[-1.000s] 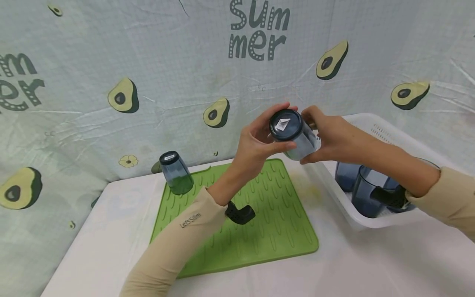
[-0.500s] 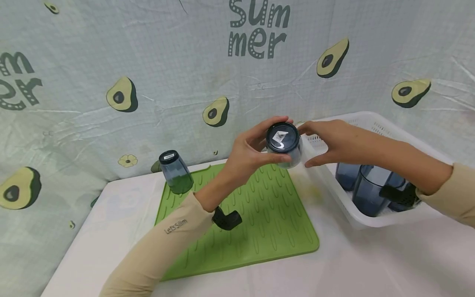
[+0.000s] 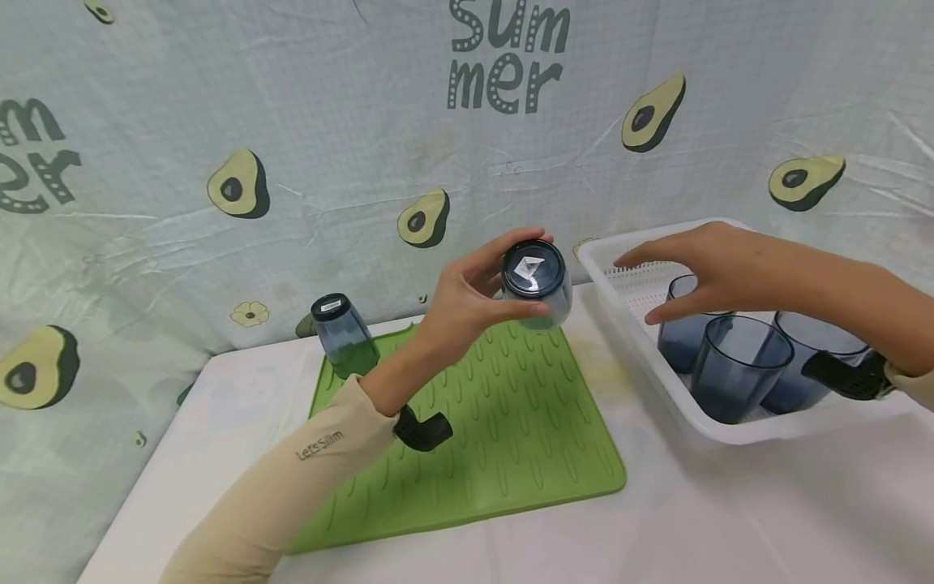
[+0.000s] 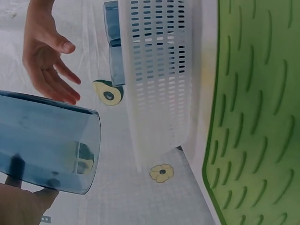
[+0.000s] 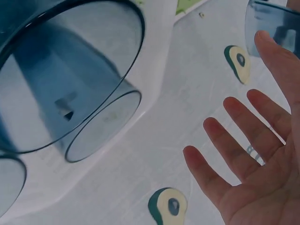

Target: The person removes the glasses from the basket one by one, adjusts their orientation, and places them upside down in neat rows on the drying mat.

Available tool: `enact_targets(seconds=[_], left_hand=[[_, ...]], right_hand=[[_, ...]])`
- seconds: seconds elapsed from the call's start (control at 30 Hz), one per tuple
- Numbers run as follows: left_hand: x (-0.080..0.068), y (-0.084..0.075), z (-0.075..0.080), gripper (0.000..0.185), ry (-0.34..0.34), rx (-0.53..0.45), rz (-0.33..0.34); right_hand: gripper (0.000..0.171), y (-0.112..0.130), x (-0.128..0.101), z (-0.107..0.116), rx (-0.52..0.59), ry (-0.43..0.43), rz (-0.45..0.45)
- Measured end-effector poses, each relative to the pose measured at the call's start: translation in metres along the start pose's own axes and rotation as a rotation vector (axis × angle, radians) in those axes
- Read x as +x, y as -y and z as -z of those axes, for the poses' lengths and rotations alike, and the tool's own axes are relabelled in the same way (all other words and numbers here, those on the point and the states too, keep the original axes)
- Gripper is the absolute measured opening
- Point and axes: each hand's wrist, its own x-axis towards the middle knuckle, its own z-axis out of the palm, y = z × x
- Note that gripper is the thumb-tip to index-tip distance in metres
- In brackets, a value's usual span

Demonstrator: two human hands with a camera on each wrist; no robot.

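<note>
Down at the near edge of the scene, the head view gives the whole layout: a green mat (image 3: 481, 430) on the white table (image 3: 730, 519), with a white basket (image 3: 635, 341) to its right. The left hand (image 3: 467, 304) holds a blue cup (image 3: 536, 284) upside down above the far side of the mat, fingers and thumb curled round its base end. The right hand (image 3: 700, 264) hovers over the basket's left rim, fingers spread and relaxed, gripping nothing, well clear of the cup.

The left wrist view shows the cup's open rim (image 4: 91, 154) pointing towards the basket's perforated wall (image 4: 159, 70), something the head view hides. The right wrist view looks up past the bare palm (image 5: 262, 164), fingers straight, and shows the mouths of the cups in the basket (image 5: 70, 79).

Further back, another upturned cup (image 3: 344, 337) stands on the mat's far left corner, and behind everything hangs the avocado-print cloth (image 3: 241, 186).
</note>
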Motion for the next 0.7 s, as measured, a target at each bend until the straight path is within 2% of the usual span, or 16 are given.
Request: enact_targets(seconds=[0.17, 0.33, 0.5, 0.7], left_hand=[[-0.008, 0.001, 0.008, 0.071, -0.008, 0.022, 0.033], [-0.017, 0.0, 0.016, 0.071, -0.025, 0.057, 0.073], [-0.024, -0.002, 0.023, 0.07, -0.038, 0.079, 0.1], [-0.03, -0.004, 0.03, 0.069, -0.049, 0.085, 0.127]], right_hand=[[0.07, -0.016, -0.011, 0.002, -0.012, 0.013, -0.01], [0.068, -0.028, -0.024, 0.005, -0.042, 0.02, -0.058], [0.073, -0.04, -0.038, 0.004, -0.071, 0.024, -0.099], [0.078, -0.05, -0.053, 0.001, -0.056, 0.039, -0.156]])
